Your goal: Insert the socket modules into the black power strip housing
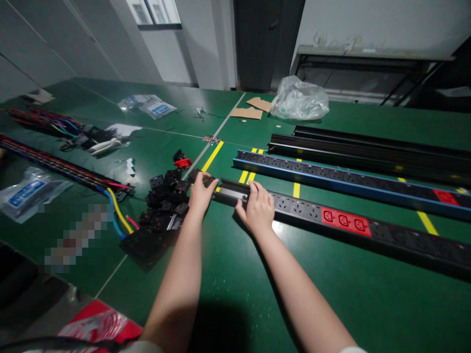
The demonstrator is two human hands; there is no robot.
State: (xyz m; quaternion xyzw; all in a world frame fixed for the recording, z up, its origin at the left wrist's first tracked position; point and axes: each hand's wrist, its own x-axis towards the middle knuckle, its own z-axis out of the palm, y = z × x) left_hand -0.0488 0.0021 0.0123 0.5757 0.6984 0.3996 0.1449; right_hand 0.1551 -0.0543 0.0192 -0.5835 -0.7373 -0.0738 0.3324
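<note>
A long black power strip (386, 230) with a red socket block (346, 221) lies across the green table (235, 294). My right hand (257, 208) presses on the strip's left end, fingers curled over its top edge beside an open silver section. My left hand (200, 192) grips a small black socket module (206, 180) at the very left end of the strip. A pile of loose black socket modules (165, 201) sits just left of my left hand.
A blue-sided power strip (349, 184) and black rails (368, 147) lie farther back. Bundled coloured wires (73, 169) and plastic bags (29, 191) occupy the left. A clear bag (300, 100) and cardboard pieces (252, 109) sit at the far edge. Yellow tape lines cross the table.
</note>
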